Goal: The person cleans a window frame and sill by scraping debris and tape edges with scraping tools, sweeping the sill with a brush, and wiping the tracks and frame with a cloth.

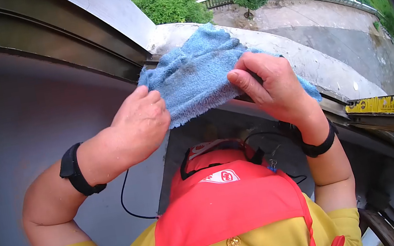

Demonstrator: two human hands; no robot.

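A blue cleaning cloth (pixel 194 72) with a dark dirt smudge is spread between my two hands above the window sill. My left hand (pixel 142 119) is closed on its left edge, with the fingers curled. At the cloth's right side, my right hand (pixel 273 82) has its thumb and fingers bent around the fabric. Part of the cloth shows beyond the right hand, and the right fingertips are partly hidden. Both wrists wear black bands.
The dark metal window frame (pixel 65 41) runs along the upper left. Beyond the white outer ledge (pixel 321 62) lies a paved yard far below. Yellow tape (pixel 379 105) lies along the frame at right. A thin black cable (pixel 126 201) hangs beside the red apron (pixel 226 211).
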